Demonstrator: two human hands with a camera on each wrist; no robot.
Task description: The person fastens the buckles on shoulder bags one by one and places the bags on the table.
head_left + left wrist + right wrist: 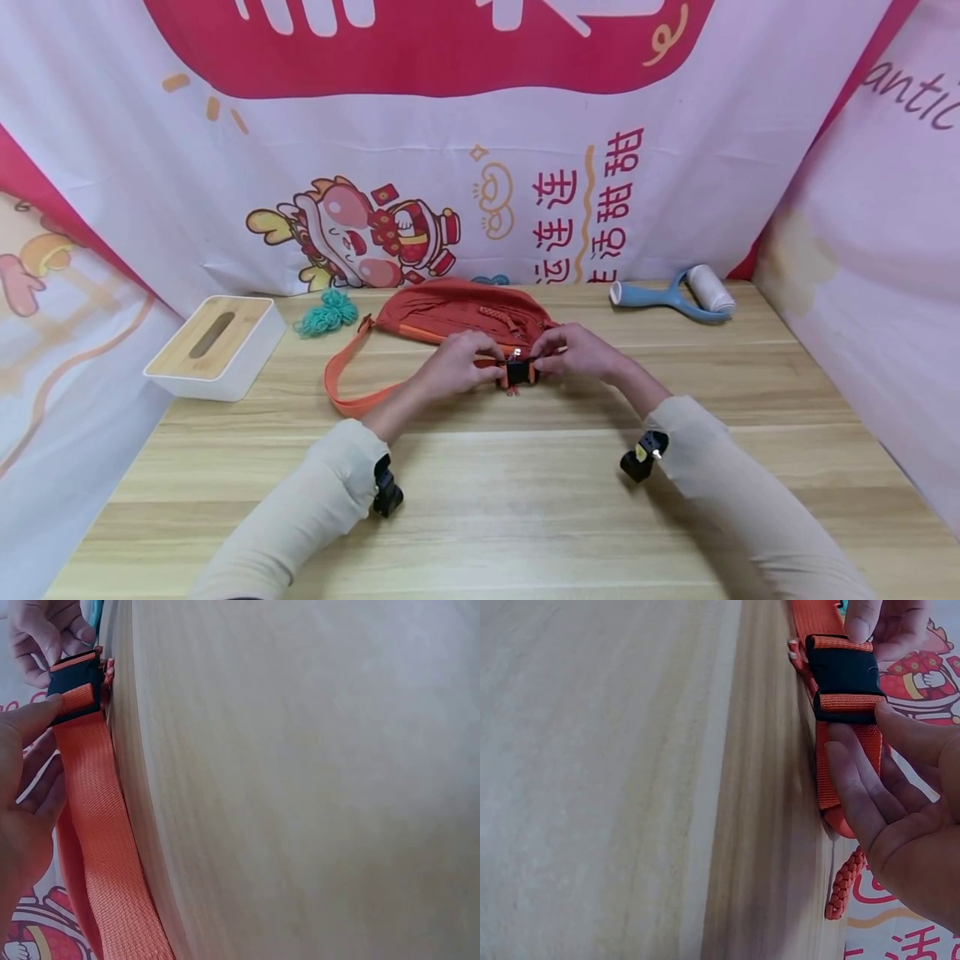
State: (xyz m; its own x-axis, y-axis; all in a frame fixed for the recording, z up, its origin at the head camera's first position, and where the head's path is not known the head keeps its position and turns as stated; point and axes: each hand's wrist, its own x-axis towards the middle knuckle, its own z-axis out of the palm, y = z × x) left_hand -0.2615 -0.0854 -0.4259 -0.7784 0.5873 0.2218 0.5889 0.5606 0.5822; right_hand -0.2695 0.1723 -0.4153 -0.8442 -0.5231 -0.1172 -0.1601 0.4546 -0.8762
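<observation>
A red waist bag (450,304) lies toward the back of the table, its orange strap (339,375) looping out to the left. At the bag's front is a black side-release buckle (517,372), its two halves joined, with orange webbing threaded through both ends. My left hand (467,360) pinches the buckle's left end between thumb and fingers. On the opposite end, my right hand (579,352) grips with the thumb on top, and the right wrist view shows its fingers beneath the webbing (829,765). A braided red zipper pull (846,885) hangs near the right hand.
At the left stands a white tissue box (243,354) with a wooden lid, and next to it a bundle of teal yarn (327,313). A blue-handled lint roller (675,296) lies at the back right. Printed cloth hangs behind the table (517,500).
</observation>
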